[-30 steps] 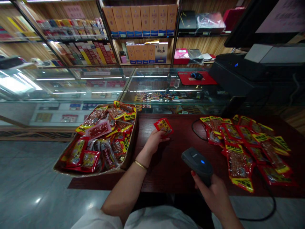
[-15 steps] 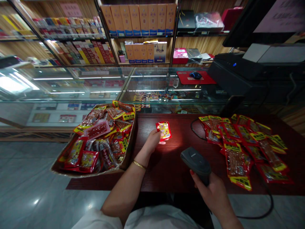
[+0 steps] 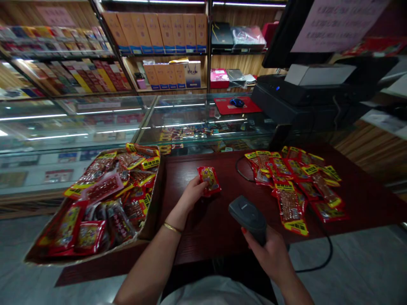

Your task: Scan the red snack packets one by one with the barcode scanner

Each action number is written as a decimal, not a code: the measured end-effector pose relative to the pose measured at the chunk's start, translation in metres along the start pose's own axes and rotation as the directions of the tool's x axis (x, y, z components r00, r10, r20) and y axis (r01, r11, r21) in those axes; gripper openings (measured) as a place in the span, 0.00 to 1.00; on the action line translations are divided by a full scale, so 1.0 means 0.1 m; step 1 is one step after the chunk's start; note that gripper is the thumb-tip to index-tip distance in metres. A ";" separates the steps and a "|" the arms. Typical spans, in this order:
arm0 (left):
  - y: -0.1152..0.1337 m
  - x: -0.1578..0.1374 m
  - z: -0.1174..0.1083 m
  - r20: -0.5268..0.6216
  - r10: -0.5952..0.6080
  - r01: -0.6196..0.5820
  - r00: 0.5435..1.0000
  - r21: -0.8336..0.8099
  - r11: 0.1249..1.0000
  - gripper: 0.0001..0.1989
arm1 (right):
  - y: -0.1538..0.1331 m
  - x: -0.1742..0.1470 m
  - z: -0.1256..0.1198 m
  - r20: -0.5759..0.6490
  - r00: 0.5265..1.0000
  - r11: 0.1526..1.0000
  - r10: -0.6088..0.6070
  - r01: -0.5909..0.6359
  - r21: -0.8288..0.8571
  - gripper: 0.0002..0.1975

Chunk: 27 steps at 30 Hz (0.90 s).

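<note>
Between the thumb and fingers of my left hand point(image 3: 193, 193) is a small red and yellow snack packet point(image 3: 210, 181), held just over the dark red wooden table point(image 3: 190, 231). My right hand point(image 3: 274, 254) is wrapped round the handle of a dark grey barcode scanner point(image 3: 248, 215), whose head points toward the packet. Left of my left hand stands a cardboard box point(image 3: 155, 203) full of snack packets in red, yellow and clear wrappers. A spread pile of similar snack packets point(image 3: 288, 203) lies on the table to the right of the scanner.
Behind the table runs a glass display counter point(image 3: 124, 120), with a red mouse pad point(image 3: 222, 106) and a computer mouse point(image 3: 237, 102) on it. A black printer-like machine point(image 3: 305, 101) and a monitor point(image 3: 286, 38) stand at the right. A black cable point(image 3: 329, 254) hangs past the table's front edge.
The view has turned to the right, so things appear shifted left. The scanner's bright light on the packet has gone out. Both hands keep their hold.
</note>
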State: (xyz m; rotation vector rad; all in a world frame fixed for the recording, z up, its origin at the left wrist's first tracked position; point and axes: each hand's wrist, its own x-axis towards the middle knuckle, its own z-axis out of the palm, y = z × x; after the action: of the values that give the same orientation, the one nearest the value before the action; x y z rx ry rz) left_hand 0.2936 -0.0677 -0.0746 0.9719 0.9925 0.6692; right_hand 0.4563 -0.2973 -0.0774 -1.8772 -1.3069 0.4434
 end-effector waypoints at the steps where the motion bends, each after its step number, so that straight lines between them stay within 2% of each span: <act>1: -0.02 0.01 0.08 0.037 -0.020 0.020 0.999 0.006 1.000 0.13 | 0.03 -0.02 -0.03 -0.016 1.000 1.000 0.006 -0.006 0.009 0.20; 4: -0.07 0.08 0.46 0.167 -0.079 0.072 0.983 0.048 0.996 0.13 | 0.14 -0.07 -0.12 -0.075 0.996 0.999 0.038 -0.035 0.040 0.20; 7: -0.04 0.18 1.06 0.301 -0.110 0.070 0.947 0.138 0.988 0.10 | 0.23 -0.15 -0.22 -0.151 0.982 0.992 0.109 -0.099 0.073 0.21; 10: 0.05 0.33 1.74 0.415 -0.071 -0.033 0.907 0.237 0.971 0.08 | 0.27 -0.22 -0.31 -0.224 0.953 0.976 0.206 -0.183 0.119 0.23; 12: 0.14 0.44 2.10 0.457 -0.065 -0.104 0.887 0.336 0.936 0.07 | 0.28 -0.26 -0.37 -0.258 0.935 0.966 0.244 -0.210 0.153 0.24; 13: 0.19 0.48 2.22 0.459 -0.049 -0.156 0.887 0.399 0.903 0.06 | 0.28 -0.27 -0.39 -0.272 0.928 0.962 0.256 -0.216 0.168 0.25; 15: 0.27 0.52 2.32 0.439 0.070 -0.313 0.895 0.510 0.801 0.06 | 0.26 -0.29 -0.42 -0.287 0.917 0.955 0.277 -0.231 0.184 0.25; 17: 0.32 0.47 2.21 0.407 0.249 -0.454 0.879 0.551 0.700 0.09 | 0.24 -0.29 -0.44 -0.284 0.911 0.948 0.300 -0.253 0.192 0.25; 19: 0.33 0.31 1.90 0.359 0.354 -0.501 0.864 0.530 0.684 0.12 | 0.23 -0.27 -0.43 -0.259 0.915 0.945 0.310 -0.265 0.193 0.25; 21: 0.30 0.04 1.47 0.296 0.394 -0.492 0.870 0.506 0.708 0.13 | 0.23 -0.26 -0.41 -0.223 0.931 0.951 0.290 -0.254 0.175 0.26; 23: 0.30 -0.30 0.96 0.207 0.445 -0.482 0.871 0.536 0.693 0.13 | 0.23 -0.24 -0.36 -0.188 0.951 0.966 0.245 -0.224 0.125 0.27; 25: 0.34 -0.67 0.44 0.084 0.509 -0.438 0.857 0.638 0.633 0.13 | 0.24 -0.21 -0.29 -0.150 0.968 0.979 0.199 -0.190 0.072 0.28; 27: 0.44 -1.03 -0.09 -0.058 0.572 -0.319 0.818 0.782 0.536 0.14 | 0.22 -0.17 -0.20 -0.102 0.979 0.984 0.179 -0.175 0.041 0.29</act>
State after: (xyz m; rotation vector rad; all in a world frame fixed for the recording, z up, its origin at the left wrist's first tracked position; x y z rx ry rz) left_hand 0.2411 -0.1304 0.0020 1.9704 1.3535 0.8847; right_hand 0.4767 -0.3245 -0.0844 -1.9715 -1.0624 0.4475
